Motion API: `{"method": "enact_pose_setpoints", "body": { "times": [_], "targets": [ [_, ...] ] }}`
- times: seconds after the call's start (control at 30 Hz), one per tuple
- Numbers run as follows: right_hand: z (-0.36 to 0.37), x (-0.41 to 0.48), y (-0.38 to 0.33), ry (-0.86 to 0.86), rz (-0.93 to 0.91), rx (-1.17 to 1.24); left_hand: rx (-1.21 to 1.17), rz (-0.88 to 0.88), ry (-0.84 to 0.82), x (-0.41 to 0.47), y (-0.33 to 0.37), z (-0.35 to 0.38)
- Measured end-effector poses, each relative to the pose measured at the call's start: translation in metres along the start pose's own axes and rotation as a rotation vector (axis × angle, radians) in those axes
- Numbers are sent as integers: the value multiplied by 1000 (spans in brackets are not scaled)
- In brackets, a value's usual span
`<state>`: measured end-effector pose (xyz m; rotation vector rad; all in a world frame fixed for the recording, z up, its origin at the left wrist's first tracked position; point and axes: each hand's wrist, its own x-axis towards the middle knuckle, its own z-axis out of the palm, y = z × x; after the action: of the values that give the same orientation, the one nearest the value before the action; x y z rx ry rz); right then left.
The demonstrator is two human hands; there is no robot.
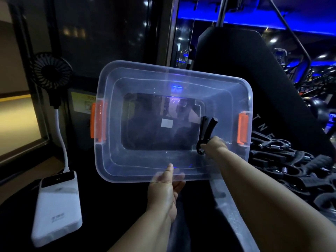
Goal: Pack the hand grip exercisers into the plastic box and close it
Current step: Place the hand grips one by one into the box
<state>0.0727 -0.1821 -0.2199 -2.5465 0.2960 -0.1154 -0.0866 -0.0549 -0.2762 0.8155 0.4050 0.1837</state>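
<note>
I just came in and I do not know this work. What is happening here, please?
A person is packing hand grip exercisers into a clear plastic box. The left hand grips the near rim of the box, which has no lid on. The right hand holds one black hand grip exerciser inside the box, near its right end. No other exerciser shows in the box. A pile of exercisers waits to the right.

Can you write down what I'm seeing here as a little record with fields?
Box: clear plastic box, orange latches, open
Left hand: grips the box's near rim
Right hand: holds one black exerciser inside the box
Right of box: pile of exercisers, unpacked
Left of box: white power bank, small fan
</note>
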Motion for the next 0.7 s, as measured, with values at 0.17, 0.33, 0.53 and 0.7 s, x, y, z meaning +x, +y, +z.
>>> {"method": "enact_pose_setpoints", "body": {
  "times": [0.17, 0.33, 0.53, 0.7],
  "targets": [
    [-2, -6, 1, 52, -15, -10, -5, 1, 5, -1, 1, 1],
    [-12, -19, -4, 126, -99, -94, -19, -8, 7, -2, 1, 2],
    [-13, -23, 3, 208, -272, -289, -14, -1, 9, -2, 0, 2],
    [-16, -25, 0, 160, -335, -416, -26, -3, 2, -2, 0, 1]
  ]
}}
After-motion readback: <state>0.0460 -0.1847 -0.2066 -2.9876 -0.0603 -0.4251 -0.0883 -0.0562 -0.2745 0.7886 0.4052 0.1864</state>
